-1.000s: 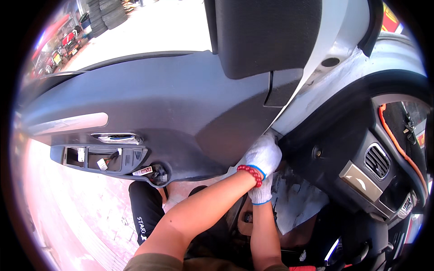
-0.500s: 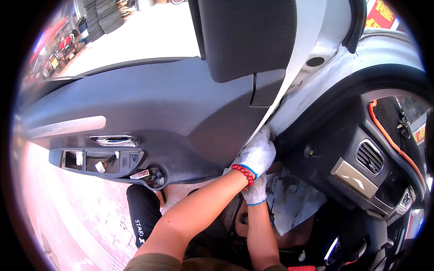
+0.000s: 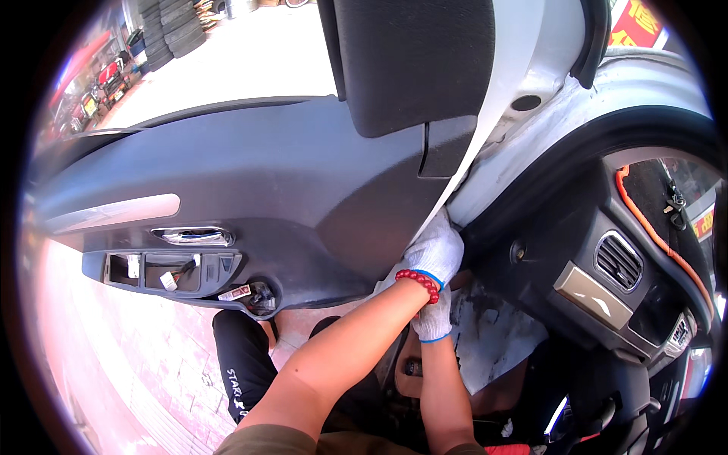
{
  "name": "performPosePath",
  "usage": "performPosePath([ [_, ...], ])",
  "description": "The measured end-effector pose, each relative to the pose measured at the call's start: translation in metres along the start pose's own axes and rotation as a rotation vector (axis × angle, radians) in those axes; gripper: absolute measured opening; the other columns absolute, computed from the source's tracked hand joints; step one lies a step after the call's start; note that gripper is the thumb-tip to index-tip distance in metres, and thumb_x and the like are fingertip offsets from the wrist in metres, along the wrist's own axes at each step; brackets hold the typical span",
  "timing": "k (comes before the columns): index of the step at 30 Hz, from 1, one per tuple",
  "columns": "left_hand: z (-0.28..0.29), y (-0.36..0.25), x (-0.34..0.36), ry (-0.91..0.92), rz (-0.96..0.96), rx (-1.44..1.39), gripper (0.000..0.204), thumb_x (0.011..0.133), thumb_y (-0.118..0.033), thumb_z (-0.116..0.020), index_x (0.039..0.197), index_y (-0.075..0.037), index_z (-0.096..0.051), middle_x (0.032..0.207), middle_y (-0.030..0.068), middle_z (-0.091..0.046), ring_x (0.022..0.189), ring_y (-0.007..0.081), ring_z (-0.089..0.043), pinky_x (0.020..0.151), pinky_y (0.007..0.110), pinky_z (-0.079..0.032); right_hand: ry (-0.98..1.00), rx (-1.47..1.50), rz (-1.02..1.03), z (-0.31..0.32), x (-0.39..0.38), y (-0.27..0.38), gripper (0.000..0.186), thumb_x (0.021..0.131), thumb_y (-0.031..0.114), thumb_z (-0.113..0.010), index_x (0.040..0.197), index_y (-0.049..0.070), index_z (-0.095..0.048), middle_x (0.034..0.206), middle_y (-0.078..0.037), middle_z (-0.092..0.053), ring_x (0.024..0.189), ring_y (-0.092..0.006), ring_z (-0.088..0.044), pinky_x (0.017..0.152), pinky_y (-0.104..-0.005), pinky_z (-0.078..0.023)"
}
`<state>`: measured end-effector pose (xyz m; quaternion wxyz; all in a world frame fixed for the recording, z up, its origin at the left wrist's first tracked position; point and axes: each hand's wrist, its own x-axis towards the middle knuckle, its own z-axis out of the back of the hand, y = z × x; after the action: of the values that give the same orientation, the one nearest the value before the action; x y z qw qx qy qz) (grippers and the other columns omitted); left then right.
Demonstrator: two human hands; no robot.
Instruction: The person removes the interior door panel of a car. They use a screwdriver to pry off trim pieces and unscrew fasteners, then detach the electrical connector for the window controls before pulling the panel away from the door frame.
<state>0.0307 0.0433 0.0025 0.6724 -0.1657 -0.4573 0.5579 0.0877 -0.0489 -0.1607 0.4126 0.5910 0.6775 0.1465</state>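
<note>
My left hand (image 3: 437,252), in a white knit glove, reaches into the gap between the open car door (image 3: 288,174) and the car body. A red bead bracelet (image 3: 419,282) sits at that wrist. Just below it, partly covered by the left wrist, is my right hand (image 3: 434,321) in a matching glove with a blue cuff edge. Both hands are by the hinge-side edge of the dark door panel. The fingers of both are out of sight, so what they touch or grip cannot be made out.
The door's switch recess (image 3: 171,273) holds loose connectors, and small items lie in the door pocket (image 3: 262,299). To the right are the dashboard with an air vent (image 3: 619,260) and the black door seal (image 3: 561,155). Stacked tyres (image 3: 171,30) stand outside.
Both gloved hands and wrists have shifted slightly to the right, the left wrist also a little upward. The door looks almost unchanged.
</note>
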Motion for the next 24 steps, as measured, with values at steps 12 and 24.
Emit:
performPosePath([
  [12, 0.021, -0.019, 0.013, 0.142, 0.211, -0.189, 0.017, 0.082, -0.003, -0.054, 0.100, -0.002, -0.057, 0.094, 0.0271, -0.061, 0.096, 0.0460, -0.061, 0.086, 0.052, -0.048, 0.381, 0.572, -0.272, -0.044, -0.030, 0.037, 0.053, 0.106, 0.053, -0.039, 0.078, 0.011, -0.055, 0.049, -0.002, -0.038, 0.040, -0.0190, -0.042, 0.040, -0.0330, -0.040],
  [24, 0.048, -0.025, 0.009, 0.323, 0.117, -0.279, 0.018, 0.078, 0.004, -0.052, 0.094, 0.000, -0.059, 0.109, 0.0301, -0.057, 0.101, 0.0508, -0.057, 0.085, 0.054, -0.048, 0.121, -0.143, 0.025, -0.054, -0.049, 0.054, 0.029, 0.109, 0.029, -0.048, 0.131, 0.011, -0.053, 0.092, -0.005, -0.068, 0.067, -0.0184, -0.068, 0.049, -0.0321, -0.052],
])
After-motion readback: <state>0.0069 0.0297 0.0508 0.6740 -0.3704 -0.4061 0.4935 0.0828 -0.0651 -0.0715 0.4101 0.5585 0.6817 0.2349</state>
